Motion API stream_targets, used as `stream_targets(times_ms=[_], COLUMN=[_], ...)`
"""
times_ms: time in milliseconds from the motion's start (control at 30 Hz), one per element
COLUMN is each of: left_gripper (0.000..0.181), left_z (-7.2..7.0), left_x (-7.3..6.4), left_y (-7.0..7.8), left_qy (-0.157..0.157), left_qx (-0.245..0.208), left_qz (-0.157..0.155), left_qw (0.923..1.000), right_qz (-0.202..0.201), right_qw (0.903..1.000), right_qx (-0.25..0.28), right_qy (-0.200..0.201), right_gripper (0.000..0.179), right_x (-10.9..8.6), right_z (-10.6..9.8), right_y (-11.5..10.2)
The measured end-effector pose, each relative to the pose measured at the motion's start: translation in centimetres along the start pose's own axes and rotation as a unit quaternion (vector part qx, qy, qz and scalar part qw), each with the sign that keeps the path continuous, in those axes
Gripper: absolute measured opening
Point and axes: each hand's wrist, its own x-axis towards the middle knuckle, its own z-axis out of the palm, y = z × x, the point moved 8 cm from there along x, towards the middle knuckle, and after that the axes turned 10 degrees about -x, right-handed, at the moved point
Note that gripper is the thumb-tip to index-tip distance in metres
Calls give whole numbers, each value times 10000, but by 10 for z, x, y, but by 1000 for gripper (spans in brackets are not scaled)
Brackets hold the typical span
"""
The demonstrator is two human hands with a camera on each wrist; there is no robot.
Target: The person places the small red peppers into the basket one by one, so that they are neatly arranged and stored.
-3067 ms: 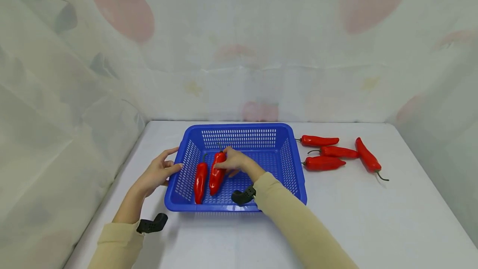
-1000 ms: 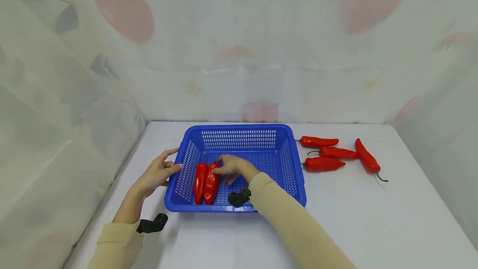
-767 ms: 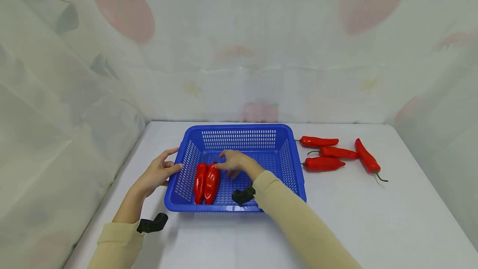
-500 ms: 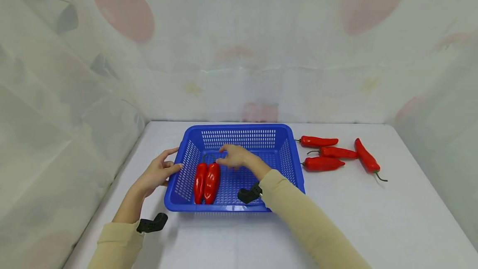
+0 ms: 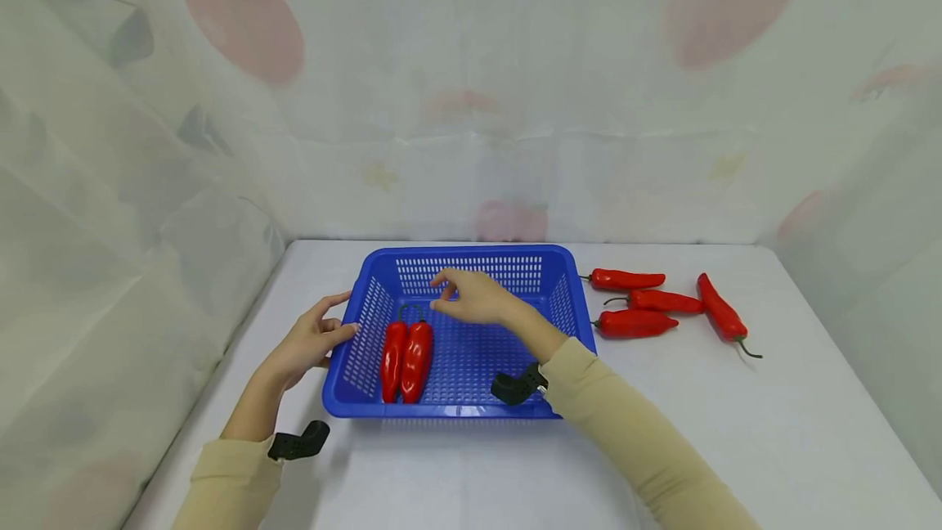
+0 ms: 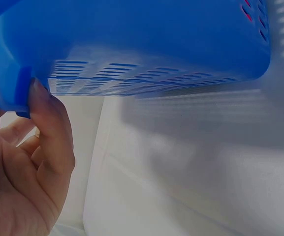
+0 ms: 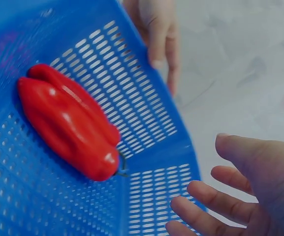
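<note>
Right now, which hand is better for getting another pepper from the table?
Probably the right hand: it holds nothing, and the four loose red peppers lie on its side of the blue basket. The left hand has its grip on the basket's opposite side.

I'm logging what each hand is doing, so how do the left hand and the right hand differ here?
The left hand grips the blue basket by its left rim; the right hand holds nothing. The left hand is at the basket's side, while the right hand is over its inside. Both are bare and come out of beige sleeves.
</note>
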Motion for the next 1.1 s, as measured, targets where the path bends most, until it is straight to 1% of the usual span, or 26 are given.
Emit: stream_targets(times_ms=[267, 367, 500, 600, 800, 933, 1100], left_gripper=[68, 69, 69, 70, 71, 70, 70], left_z=[-1, -2, -2, -2, -3, -3, -3], left_x=[0, 1, 2, 2, 3, 3, 4], left_y=[-1, 0, -1, -1, -2, -2, -3], left_qy=[30, 6, 3, 9, -2, 9, -3], left_qx=[-4, 24, 18, 16, 19, 3, -20], left_qz=[-21, 12, 12, 14, 2, -14, -5], left_qw=[10000, 10000, 10000, 10000, 10000, 10000, 10000], right_qz=[-408, -470, -414, -325, -183, -159, -39], right_qw=[9979, 9966, 9943, 9923, 9868, 9824, 9781], right_qx=[116, 233, 524, 633, 706, 744, 843], right_qy=[482, 635, 832, 1018, 1446, 1703, 1901], right_gripper=[37, 39, 41, 41, 42, 43, 44], right_x=[-17, -24, -36, -46, -68, -80, -94], right_z=[-23, -31, -42, -51, -63, -69, -72], right_y=[-5, -3, 3, 11, 34, 49, 65])
